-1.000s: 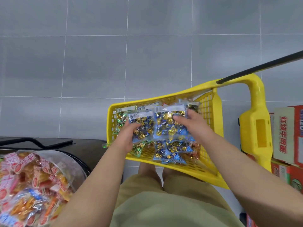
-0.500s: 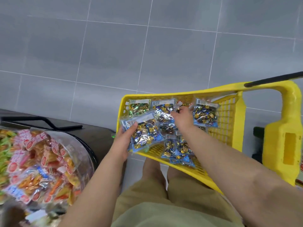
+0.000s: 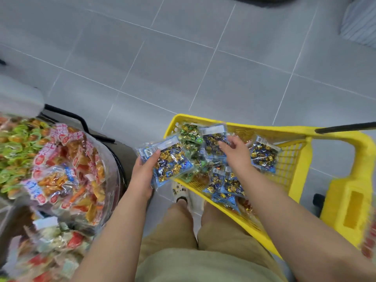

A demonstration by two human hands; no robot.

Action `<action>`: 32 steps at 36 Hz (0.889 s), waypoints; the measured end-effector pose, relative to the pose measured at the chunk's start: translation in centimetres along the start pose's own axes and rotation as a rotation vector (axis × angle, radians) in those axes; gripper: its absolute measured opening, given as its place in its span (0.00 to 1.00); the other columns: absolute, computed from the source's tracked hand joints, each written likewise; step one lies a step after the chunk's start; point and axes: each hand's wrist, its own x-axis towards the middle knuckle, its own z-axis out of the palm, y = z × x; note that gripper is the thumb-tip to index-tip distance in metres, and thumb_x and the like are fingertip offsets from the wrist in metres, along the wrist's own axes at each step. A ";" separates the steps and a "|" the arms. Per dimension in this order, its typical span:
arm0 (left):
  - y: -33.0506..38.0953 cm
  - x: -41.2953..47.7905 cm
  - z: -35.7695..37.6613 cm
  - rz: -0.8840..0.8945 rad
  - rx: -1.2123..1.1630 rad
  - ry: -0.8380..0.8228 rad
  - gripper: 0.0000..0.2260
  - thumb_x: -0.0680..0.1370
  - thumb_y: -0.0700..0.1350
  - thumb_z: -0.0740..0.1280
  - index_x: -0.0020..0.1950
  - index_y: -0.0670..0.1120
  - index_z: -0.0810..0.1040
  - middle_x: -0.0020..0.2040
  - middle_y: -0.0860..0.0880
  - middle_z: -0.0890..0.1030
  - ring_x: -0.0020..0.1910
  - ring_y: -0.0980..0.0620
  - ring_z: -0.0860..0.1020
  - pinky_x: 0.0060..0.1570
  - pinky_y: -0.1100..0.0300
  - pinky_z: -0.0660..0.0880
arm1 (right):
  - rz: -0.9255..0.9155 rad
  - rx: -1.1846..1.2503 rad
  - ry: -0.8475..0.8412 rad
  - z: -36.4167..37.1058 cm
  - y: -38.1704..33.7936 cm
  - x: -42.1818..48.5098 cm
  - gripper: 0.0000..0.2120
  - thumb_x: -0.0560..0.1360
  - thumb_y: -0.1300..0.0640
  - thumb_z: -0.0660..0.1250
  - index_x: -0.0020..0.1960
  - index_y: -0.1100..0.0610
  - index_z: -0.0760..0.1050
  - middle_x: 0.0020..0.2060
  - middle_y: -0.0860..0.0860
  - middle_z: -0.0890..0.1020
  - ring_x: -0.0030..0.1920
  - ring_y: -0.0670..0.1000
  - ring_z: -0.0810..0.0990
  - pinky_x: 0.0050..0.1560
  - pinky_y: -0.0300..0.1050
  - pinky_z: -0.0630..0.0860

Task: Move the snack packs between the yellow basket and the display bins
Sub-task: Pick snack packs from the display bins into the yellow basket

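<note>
A: Pack status?
B: I see blue snack pack [image 3: 171, 161] held in left hand [image 3: 145, 174], thumb on top, overhanging yellow basket [image 3: 264, 129] rim. Light, floppy, slick film; I'd grip the seam. Right hand [image 3: 236, 151] touches dark pack [image 3: 213, 142] inside basket, grip unclear.

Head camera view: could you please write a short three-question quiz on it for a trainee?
1. True or false: the left hand holds a blue snack pack.
2. Where does the right hand reach? A) into the yellow basket; B) into a pocket; C) into a drawer.
3. Fill in: the display bin lies on the person's ____ side.
Key: 1 true; 2 A; 3 left.
</note>
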 end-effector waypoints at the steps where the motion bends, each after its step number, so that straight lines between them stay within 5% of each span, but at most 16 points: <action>1: 0.4 -0.5 -0.4 0.007 -0.011 0.010 0.24 0.72 0.48 0.75 0.65 0.43 0.73 0.61 0.40 0.80 0.57 0.40 0.80 0.58 0.39 0.75 | -0.036 0.053 -0.012 -0.1 -0.6 -0.9 0.17 0.76 0.53 0.67 0.63 0.54 0.73 0.49 0.41 0.73 0.53 0.46 0.73 0.55 0.41 0.72; 5: 1.6 -2.4 -3.2 0.028 -0.047 0.051 0.16 0.73 0.49 0.74 0.58 0.48 0.75 0.53 0.44 0.84 0.47 0.46 0.84 0.49 0.48 0.80 | -0.109 0.317 -0.139 0.8 -3.7 -4.5 0.11 0.77 0.57 0.66 0.55 0.46 0.68 0.47 0.37 0.69 0.48 0.42 0.76 0.40 0.35 0.80; 8: 2.2 -3.7 -6.1 0.028 -0.072 0.061 0.21 0.72 0.50 0.74 0.62 0.46 0.74 0.49 0.47 0.85 0.45 0.49 0.84 0.43 0.55 0.80 | -0.198 0.358 -0.271 3.1 -5.8 -6.9 0.12 0.77 0.61 0.66 0.50 0.44 0.70 0.50 0.38 0.72 0.55 0.42 0.75 0.47 0.41 0.80; 11: 2.6 -5.6 -9.6 0.029 -0.049 0.094 0.34 0.67 0.57 0.76 0.69 0.46 0.69 0.60 0.50 0.79 0.59 0.50 0.77 0.62 0.53 0.71 | -0.344 0.275 -0.383 6.3 -7.6 -9.8 0.15 0.76 0.65 0.66 0.48 0.43 0.72 0.49 0.37 0.74 0.52 0.34 0.76 0.53 0.43 0.78; 13: 2.7 -7.3 -12.5 0.034 -0.068 0.090 0.29 0.64 0.58 0.76 0.59 0.47 0.72 0.57 0.53 0.78 0.54 0.53 0.77 0.63 0.53 0.69 | -0.431 0.208 -0.454 8.8 -8.4 -12.1 0.17 0.75 0.67 0.66 0.49 0.44 0.72 0.47 0.40 0.76 0.46 0.37 0.77 0.51 0.42 0.77; 16: 2.5 -9.6 -17.6 0.045 -0.126 0.149 0.20 0.71 0.56 0.73 0.57 0.51 0.71 0.47 0.59 0.78 0.44 0.60 0.79 0.48 0.58 0.74 | -0.443 0.197 -0.571 13.1 -8.9 -15.7 0.17 0.74 0.69 0.66 0.49 0.47 0.73 0.43 0.40 0.79 0.41 0.39 0.77 0.47 0.43 0.76; 19: 1.7 -12.2 -23.8 0.046 -0.250 0.168 0.14 0.74 0.53 0.71 0.54 0.48 0.77 0.43 0.53 0.85 0.38 0.55 0.84 0.32 0.61 0.79 | -0.491 0.117 -0.707 17.4 -8.5 -19.4 0.14 0.74 0.70 0.66 0.55 0.55 0.77 0.35 0.34 0.81 0.37 0.34 0.76 0.49 0.41 0.76; 22: 0.2 -14.5 -30.7 0.063 -0.323 0.184 0.12 0.74 0.53 0.71 0.50 0.46 0.80 0.40 0.47 0.86 0.36 0.48 0.85 0.31 0.56 0.80 | -0.537 0.039 -0.846 21.7 -7.9 -24.2 0.17 0.73 0.69 0.68 0.54 0.50 0.79 0.47 0.34 0.80 0.50 0.34 0.76 0.58 0.34 0.72; 25: -1.7 -16.7 -36.9 0.069 -0.362 0.240 0.18 0.72 0.54 0.72 0.57 0.45 0.79 0.48 0.45 0.85 0.46 0.45 0.84 0.44 0.49 0.81 | -0.637 -0.072 -0.977 26.1 -6.8 -28.8 0.20 0.70 0.68 0.72 0.51 0.43 0.79 0.59 0.41 0.76 0.62 0.37 0.72 0.63 0.29 0.65; 29: -3.8 -19.2 -43.8 0.068 -0.435 0.230 0.14 0.73 0.52 0.71 0.51 0.44 0.80 0.41 0.43 0.85 0.36 0.45 0.84 0.38 0.43 0.80 | -0.776 -0.213 -1.071 31.1 -5.8 -34.3 0.24 0.68 0.72 0.71 0.51 0.43 0.79 0.63 0.41 0.72 0.64 0.34 0.70 0.59 0.27 0.67; 32: -4.9 -20.8 -47.7 0.109 -0.493 0.285 0.12 0.74 0.52 0.71 0.50 0.44 0.81 0.43 0.43 0.85 0.39 0.44 0.84 0.46 0.42 0.81 | -0.873 -0.303 -1.109 33.9 -5.3 -38.1 0.25 0.67 0.68 0.75 0.53 0.42 0.77 0.65 0.44 0.70 0.67 0.41 0.67 0.63 0.28 0.64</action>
